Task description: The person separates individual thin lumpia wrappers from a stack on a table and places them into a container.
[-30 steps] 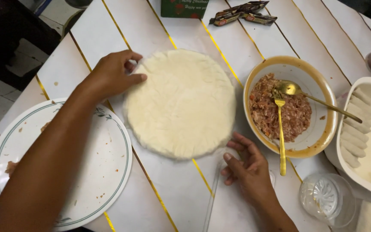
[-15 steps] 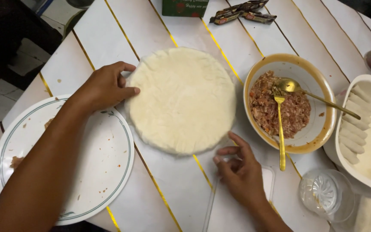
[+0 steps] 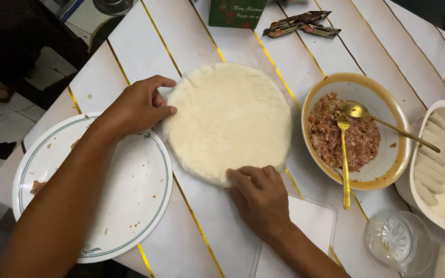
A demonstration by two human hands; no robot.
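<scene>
Indoors, white slatted table [image 3: 191, 51] (gold stripes), dough round [image 3: 227, 121]

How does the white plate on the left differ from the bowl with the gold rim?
The white plate is flat and shallow with thin green rings; the bowl is deep with a gold-yellow rim. The plate holds only crumbs and smears, while the bowl holds a pinkish minced filling. A gold fork and spoon rest in the bowl; the plate has no utensils. Both are round and sit on the white slatted table.
</scene>
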